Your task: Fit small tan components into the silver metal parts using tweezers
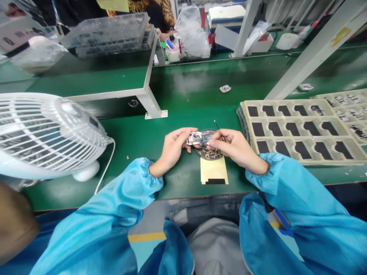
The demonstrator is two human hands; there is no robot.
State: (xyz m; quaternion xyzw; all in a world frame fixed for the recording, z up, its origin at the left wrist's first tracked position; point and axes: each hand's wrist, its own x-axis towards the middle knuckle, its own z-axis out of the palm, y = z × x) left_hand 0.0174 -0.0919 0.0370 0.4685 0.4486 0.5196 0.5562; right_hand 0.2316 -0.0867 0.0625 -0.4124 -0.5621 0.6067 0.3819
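Note:
My left hand [173,148] pinches a small silver and white electronic part [196,138] between thumb and fingers above the green bench. My right hand [233,145] is closed on thin dark tweezers [219,130], whose free end sticks up and away; its fingertips meet the part's right end. Directly under the part lies a round dark dish [210,152] of tiny pieces. A yellow sheet with a black strip [213,171] lies just in front of the dish. Both arms wear blue sleeves.
A white desk fan [43,133] stands at the left with its cord trailing down. Beige compartment trays [298,130] with dark inserts sit at the right. A raised shelf [114,82] carries clear plastic trays [109,34]. A slanted metal post [312,53] rises at the right. Another person sits opposite.

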